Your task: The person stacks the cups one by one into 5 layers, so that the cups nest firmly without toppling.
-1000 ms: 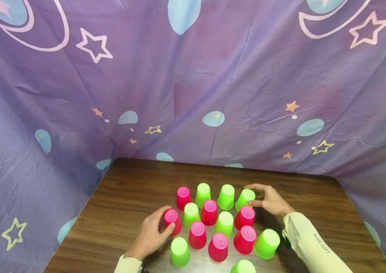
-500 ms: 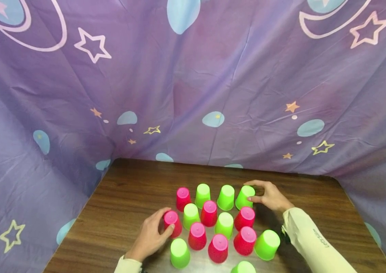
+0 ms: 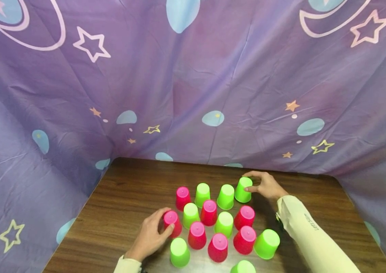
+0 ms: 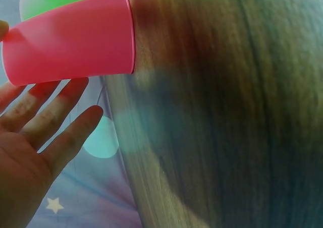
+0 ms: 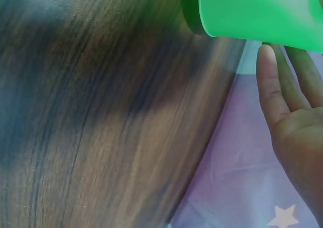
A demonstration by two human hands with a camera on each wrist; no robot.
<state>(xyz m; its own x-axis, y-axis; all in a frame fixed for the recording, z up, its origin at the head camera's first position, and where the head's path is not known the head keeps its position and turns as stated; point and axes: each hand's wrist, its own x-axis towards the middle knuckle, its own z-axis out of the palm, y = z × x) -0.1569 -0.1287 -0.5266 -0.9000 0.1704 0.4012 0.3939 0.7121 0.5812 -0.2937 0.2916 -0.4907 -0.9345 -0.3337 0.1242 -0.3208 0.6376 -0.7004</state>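
Note:
Upside-down plastic cups, pink and green, stand in loose rows on a wooden table [image 3: 111, 204]. My left hand [image 3: 150, 233] holds a pink cup [image 3: 172, 224] at the left end of a row, thumb on the near side and fingers on the far side. Seen from the left wrist, that pink cup [image 4: 70, 41] has its rim at the tabletop. At the back right, my right hand [image 3: 268, 185] grips a green cup [image 3: 242, 190] between thumb and fingers. The right wrist view shows this green cup [image 5: 257, 13] mouth down, its rim close over the wood.
Beside the held green cup stands another green cup [image 3: 226, 197]. A pink cup [image 3: 244, 218] is in front of it. Nearest the front are a green cup [image 3: 180, 253] and one cut off by the frame [image 3: 243, 267]. A purple star-patterned curtain [image 3: 193, 83] hangs behind the table.
The green cup in my right hand, tilted at first, has come upright and moved away from me, slightly left. My left hand and its pink cup have stayed in place.

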